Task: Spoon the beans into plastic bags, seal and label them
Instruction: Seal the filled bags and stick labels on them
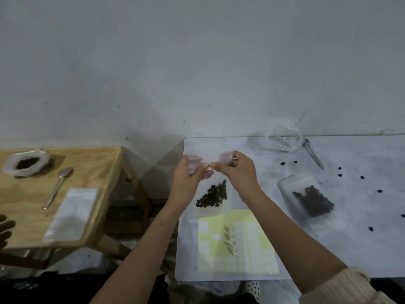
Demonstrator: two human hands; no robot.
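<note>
I see both hands held up over the white surface (355,249). The left hand (186,175) and the right hand (238,173) hold one clear bag (211,213) by its top edge. The fingers (220,166) of both hands are curled and pinch that top strip. The two hands are side by side and almost touch in the middle. The rest of the bag hangs down below the fingers, toward me. The dark beans (212,197) sit in a pile at the bottom of the bag, well below the fingers. I cannot tell if the top is pressed closed all the way.

Just on the near side of the bag, a yellow label sheet (252,244) lies flat on the white surface. A few labels curl up in its middle.

To the right lies a second bag (306,200) with beans inside it. Loose beans (340,175) are dotted around it. At the far side sit a crumpled clear bag (282,139) and a metal spoon (313,155) just beside it.

On the left is a wooden surface (92,163). It has a white bag of beans (24,164) at the far end, another spoon (58,187), and a stack of empty bags (72,213) nearer to me.
</note>
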